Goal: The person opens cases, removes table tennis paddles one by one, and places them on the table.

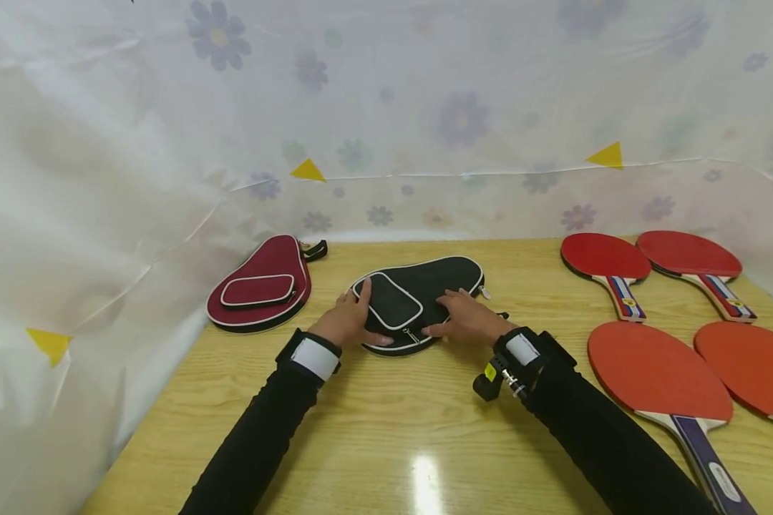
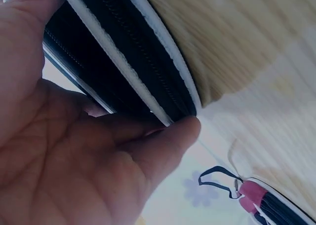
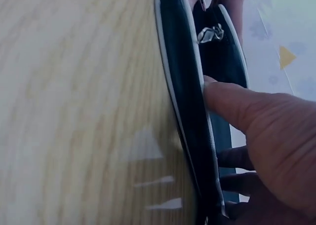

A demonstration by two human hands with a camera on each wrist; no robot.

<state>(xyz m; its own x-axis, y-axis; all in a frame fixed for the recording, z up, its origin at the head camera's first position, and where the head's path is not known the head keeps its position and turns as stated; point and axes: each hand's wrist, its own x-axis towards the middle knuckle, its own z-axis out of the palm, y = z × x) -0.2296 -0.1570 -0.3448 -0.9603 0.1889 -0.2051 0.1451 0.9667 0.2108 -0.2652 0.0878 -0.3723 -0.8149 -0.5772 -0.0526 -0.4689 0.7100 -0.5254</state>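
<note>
A black table tennis bat case (image 1: 393, 290) with white piping lies on the table, its wide end to the left and its narrow end to the right. My left hand (image 1: 351, 318) rests at the wide end, fingers spread over the pocket's edge and thumb along the near rim. In the left wrist view its fingertips touch the zipped side (image 2: 148, 62). My right hand (image 1: 467, 318) lies on the case near the narrow end, fingers extended on top and thumb at the near edge. A silver zip pull (image 3: 211, 33) shows on the pocket in the right wrist view.
A dark red bat case (image 1: 258, 290) with a black wrist loop lies to the left. On the right are several red table tennis bats, including a striped-handled one (image 1: 605, 257) and a purple-handled one (image 1: 657, 368). A flowered sheet (image 1: 386, 121) hangs behind the wooden table (image 1: 386, 429).
</note>
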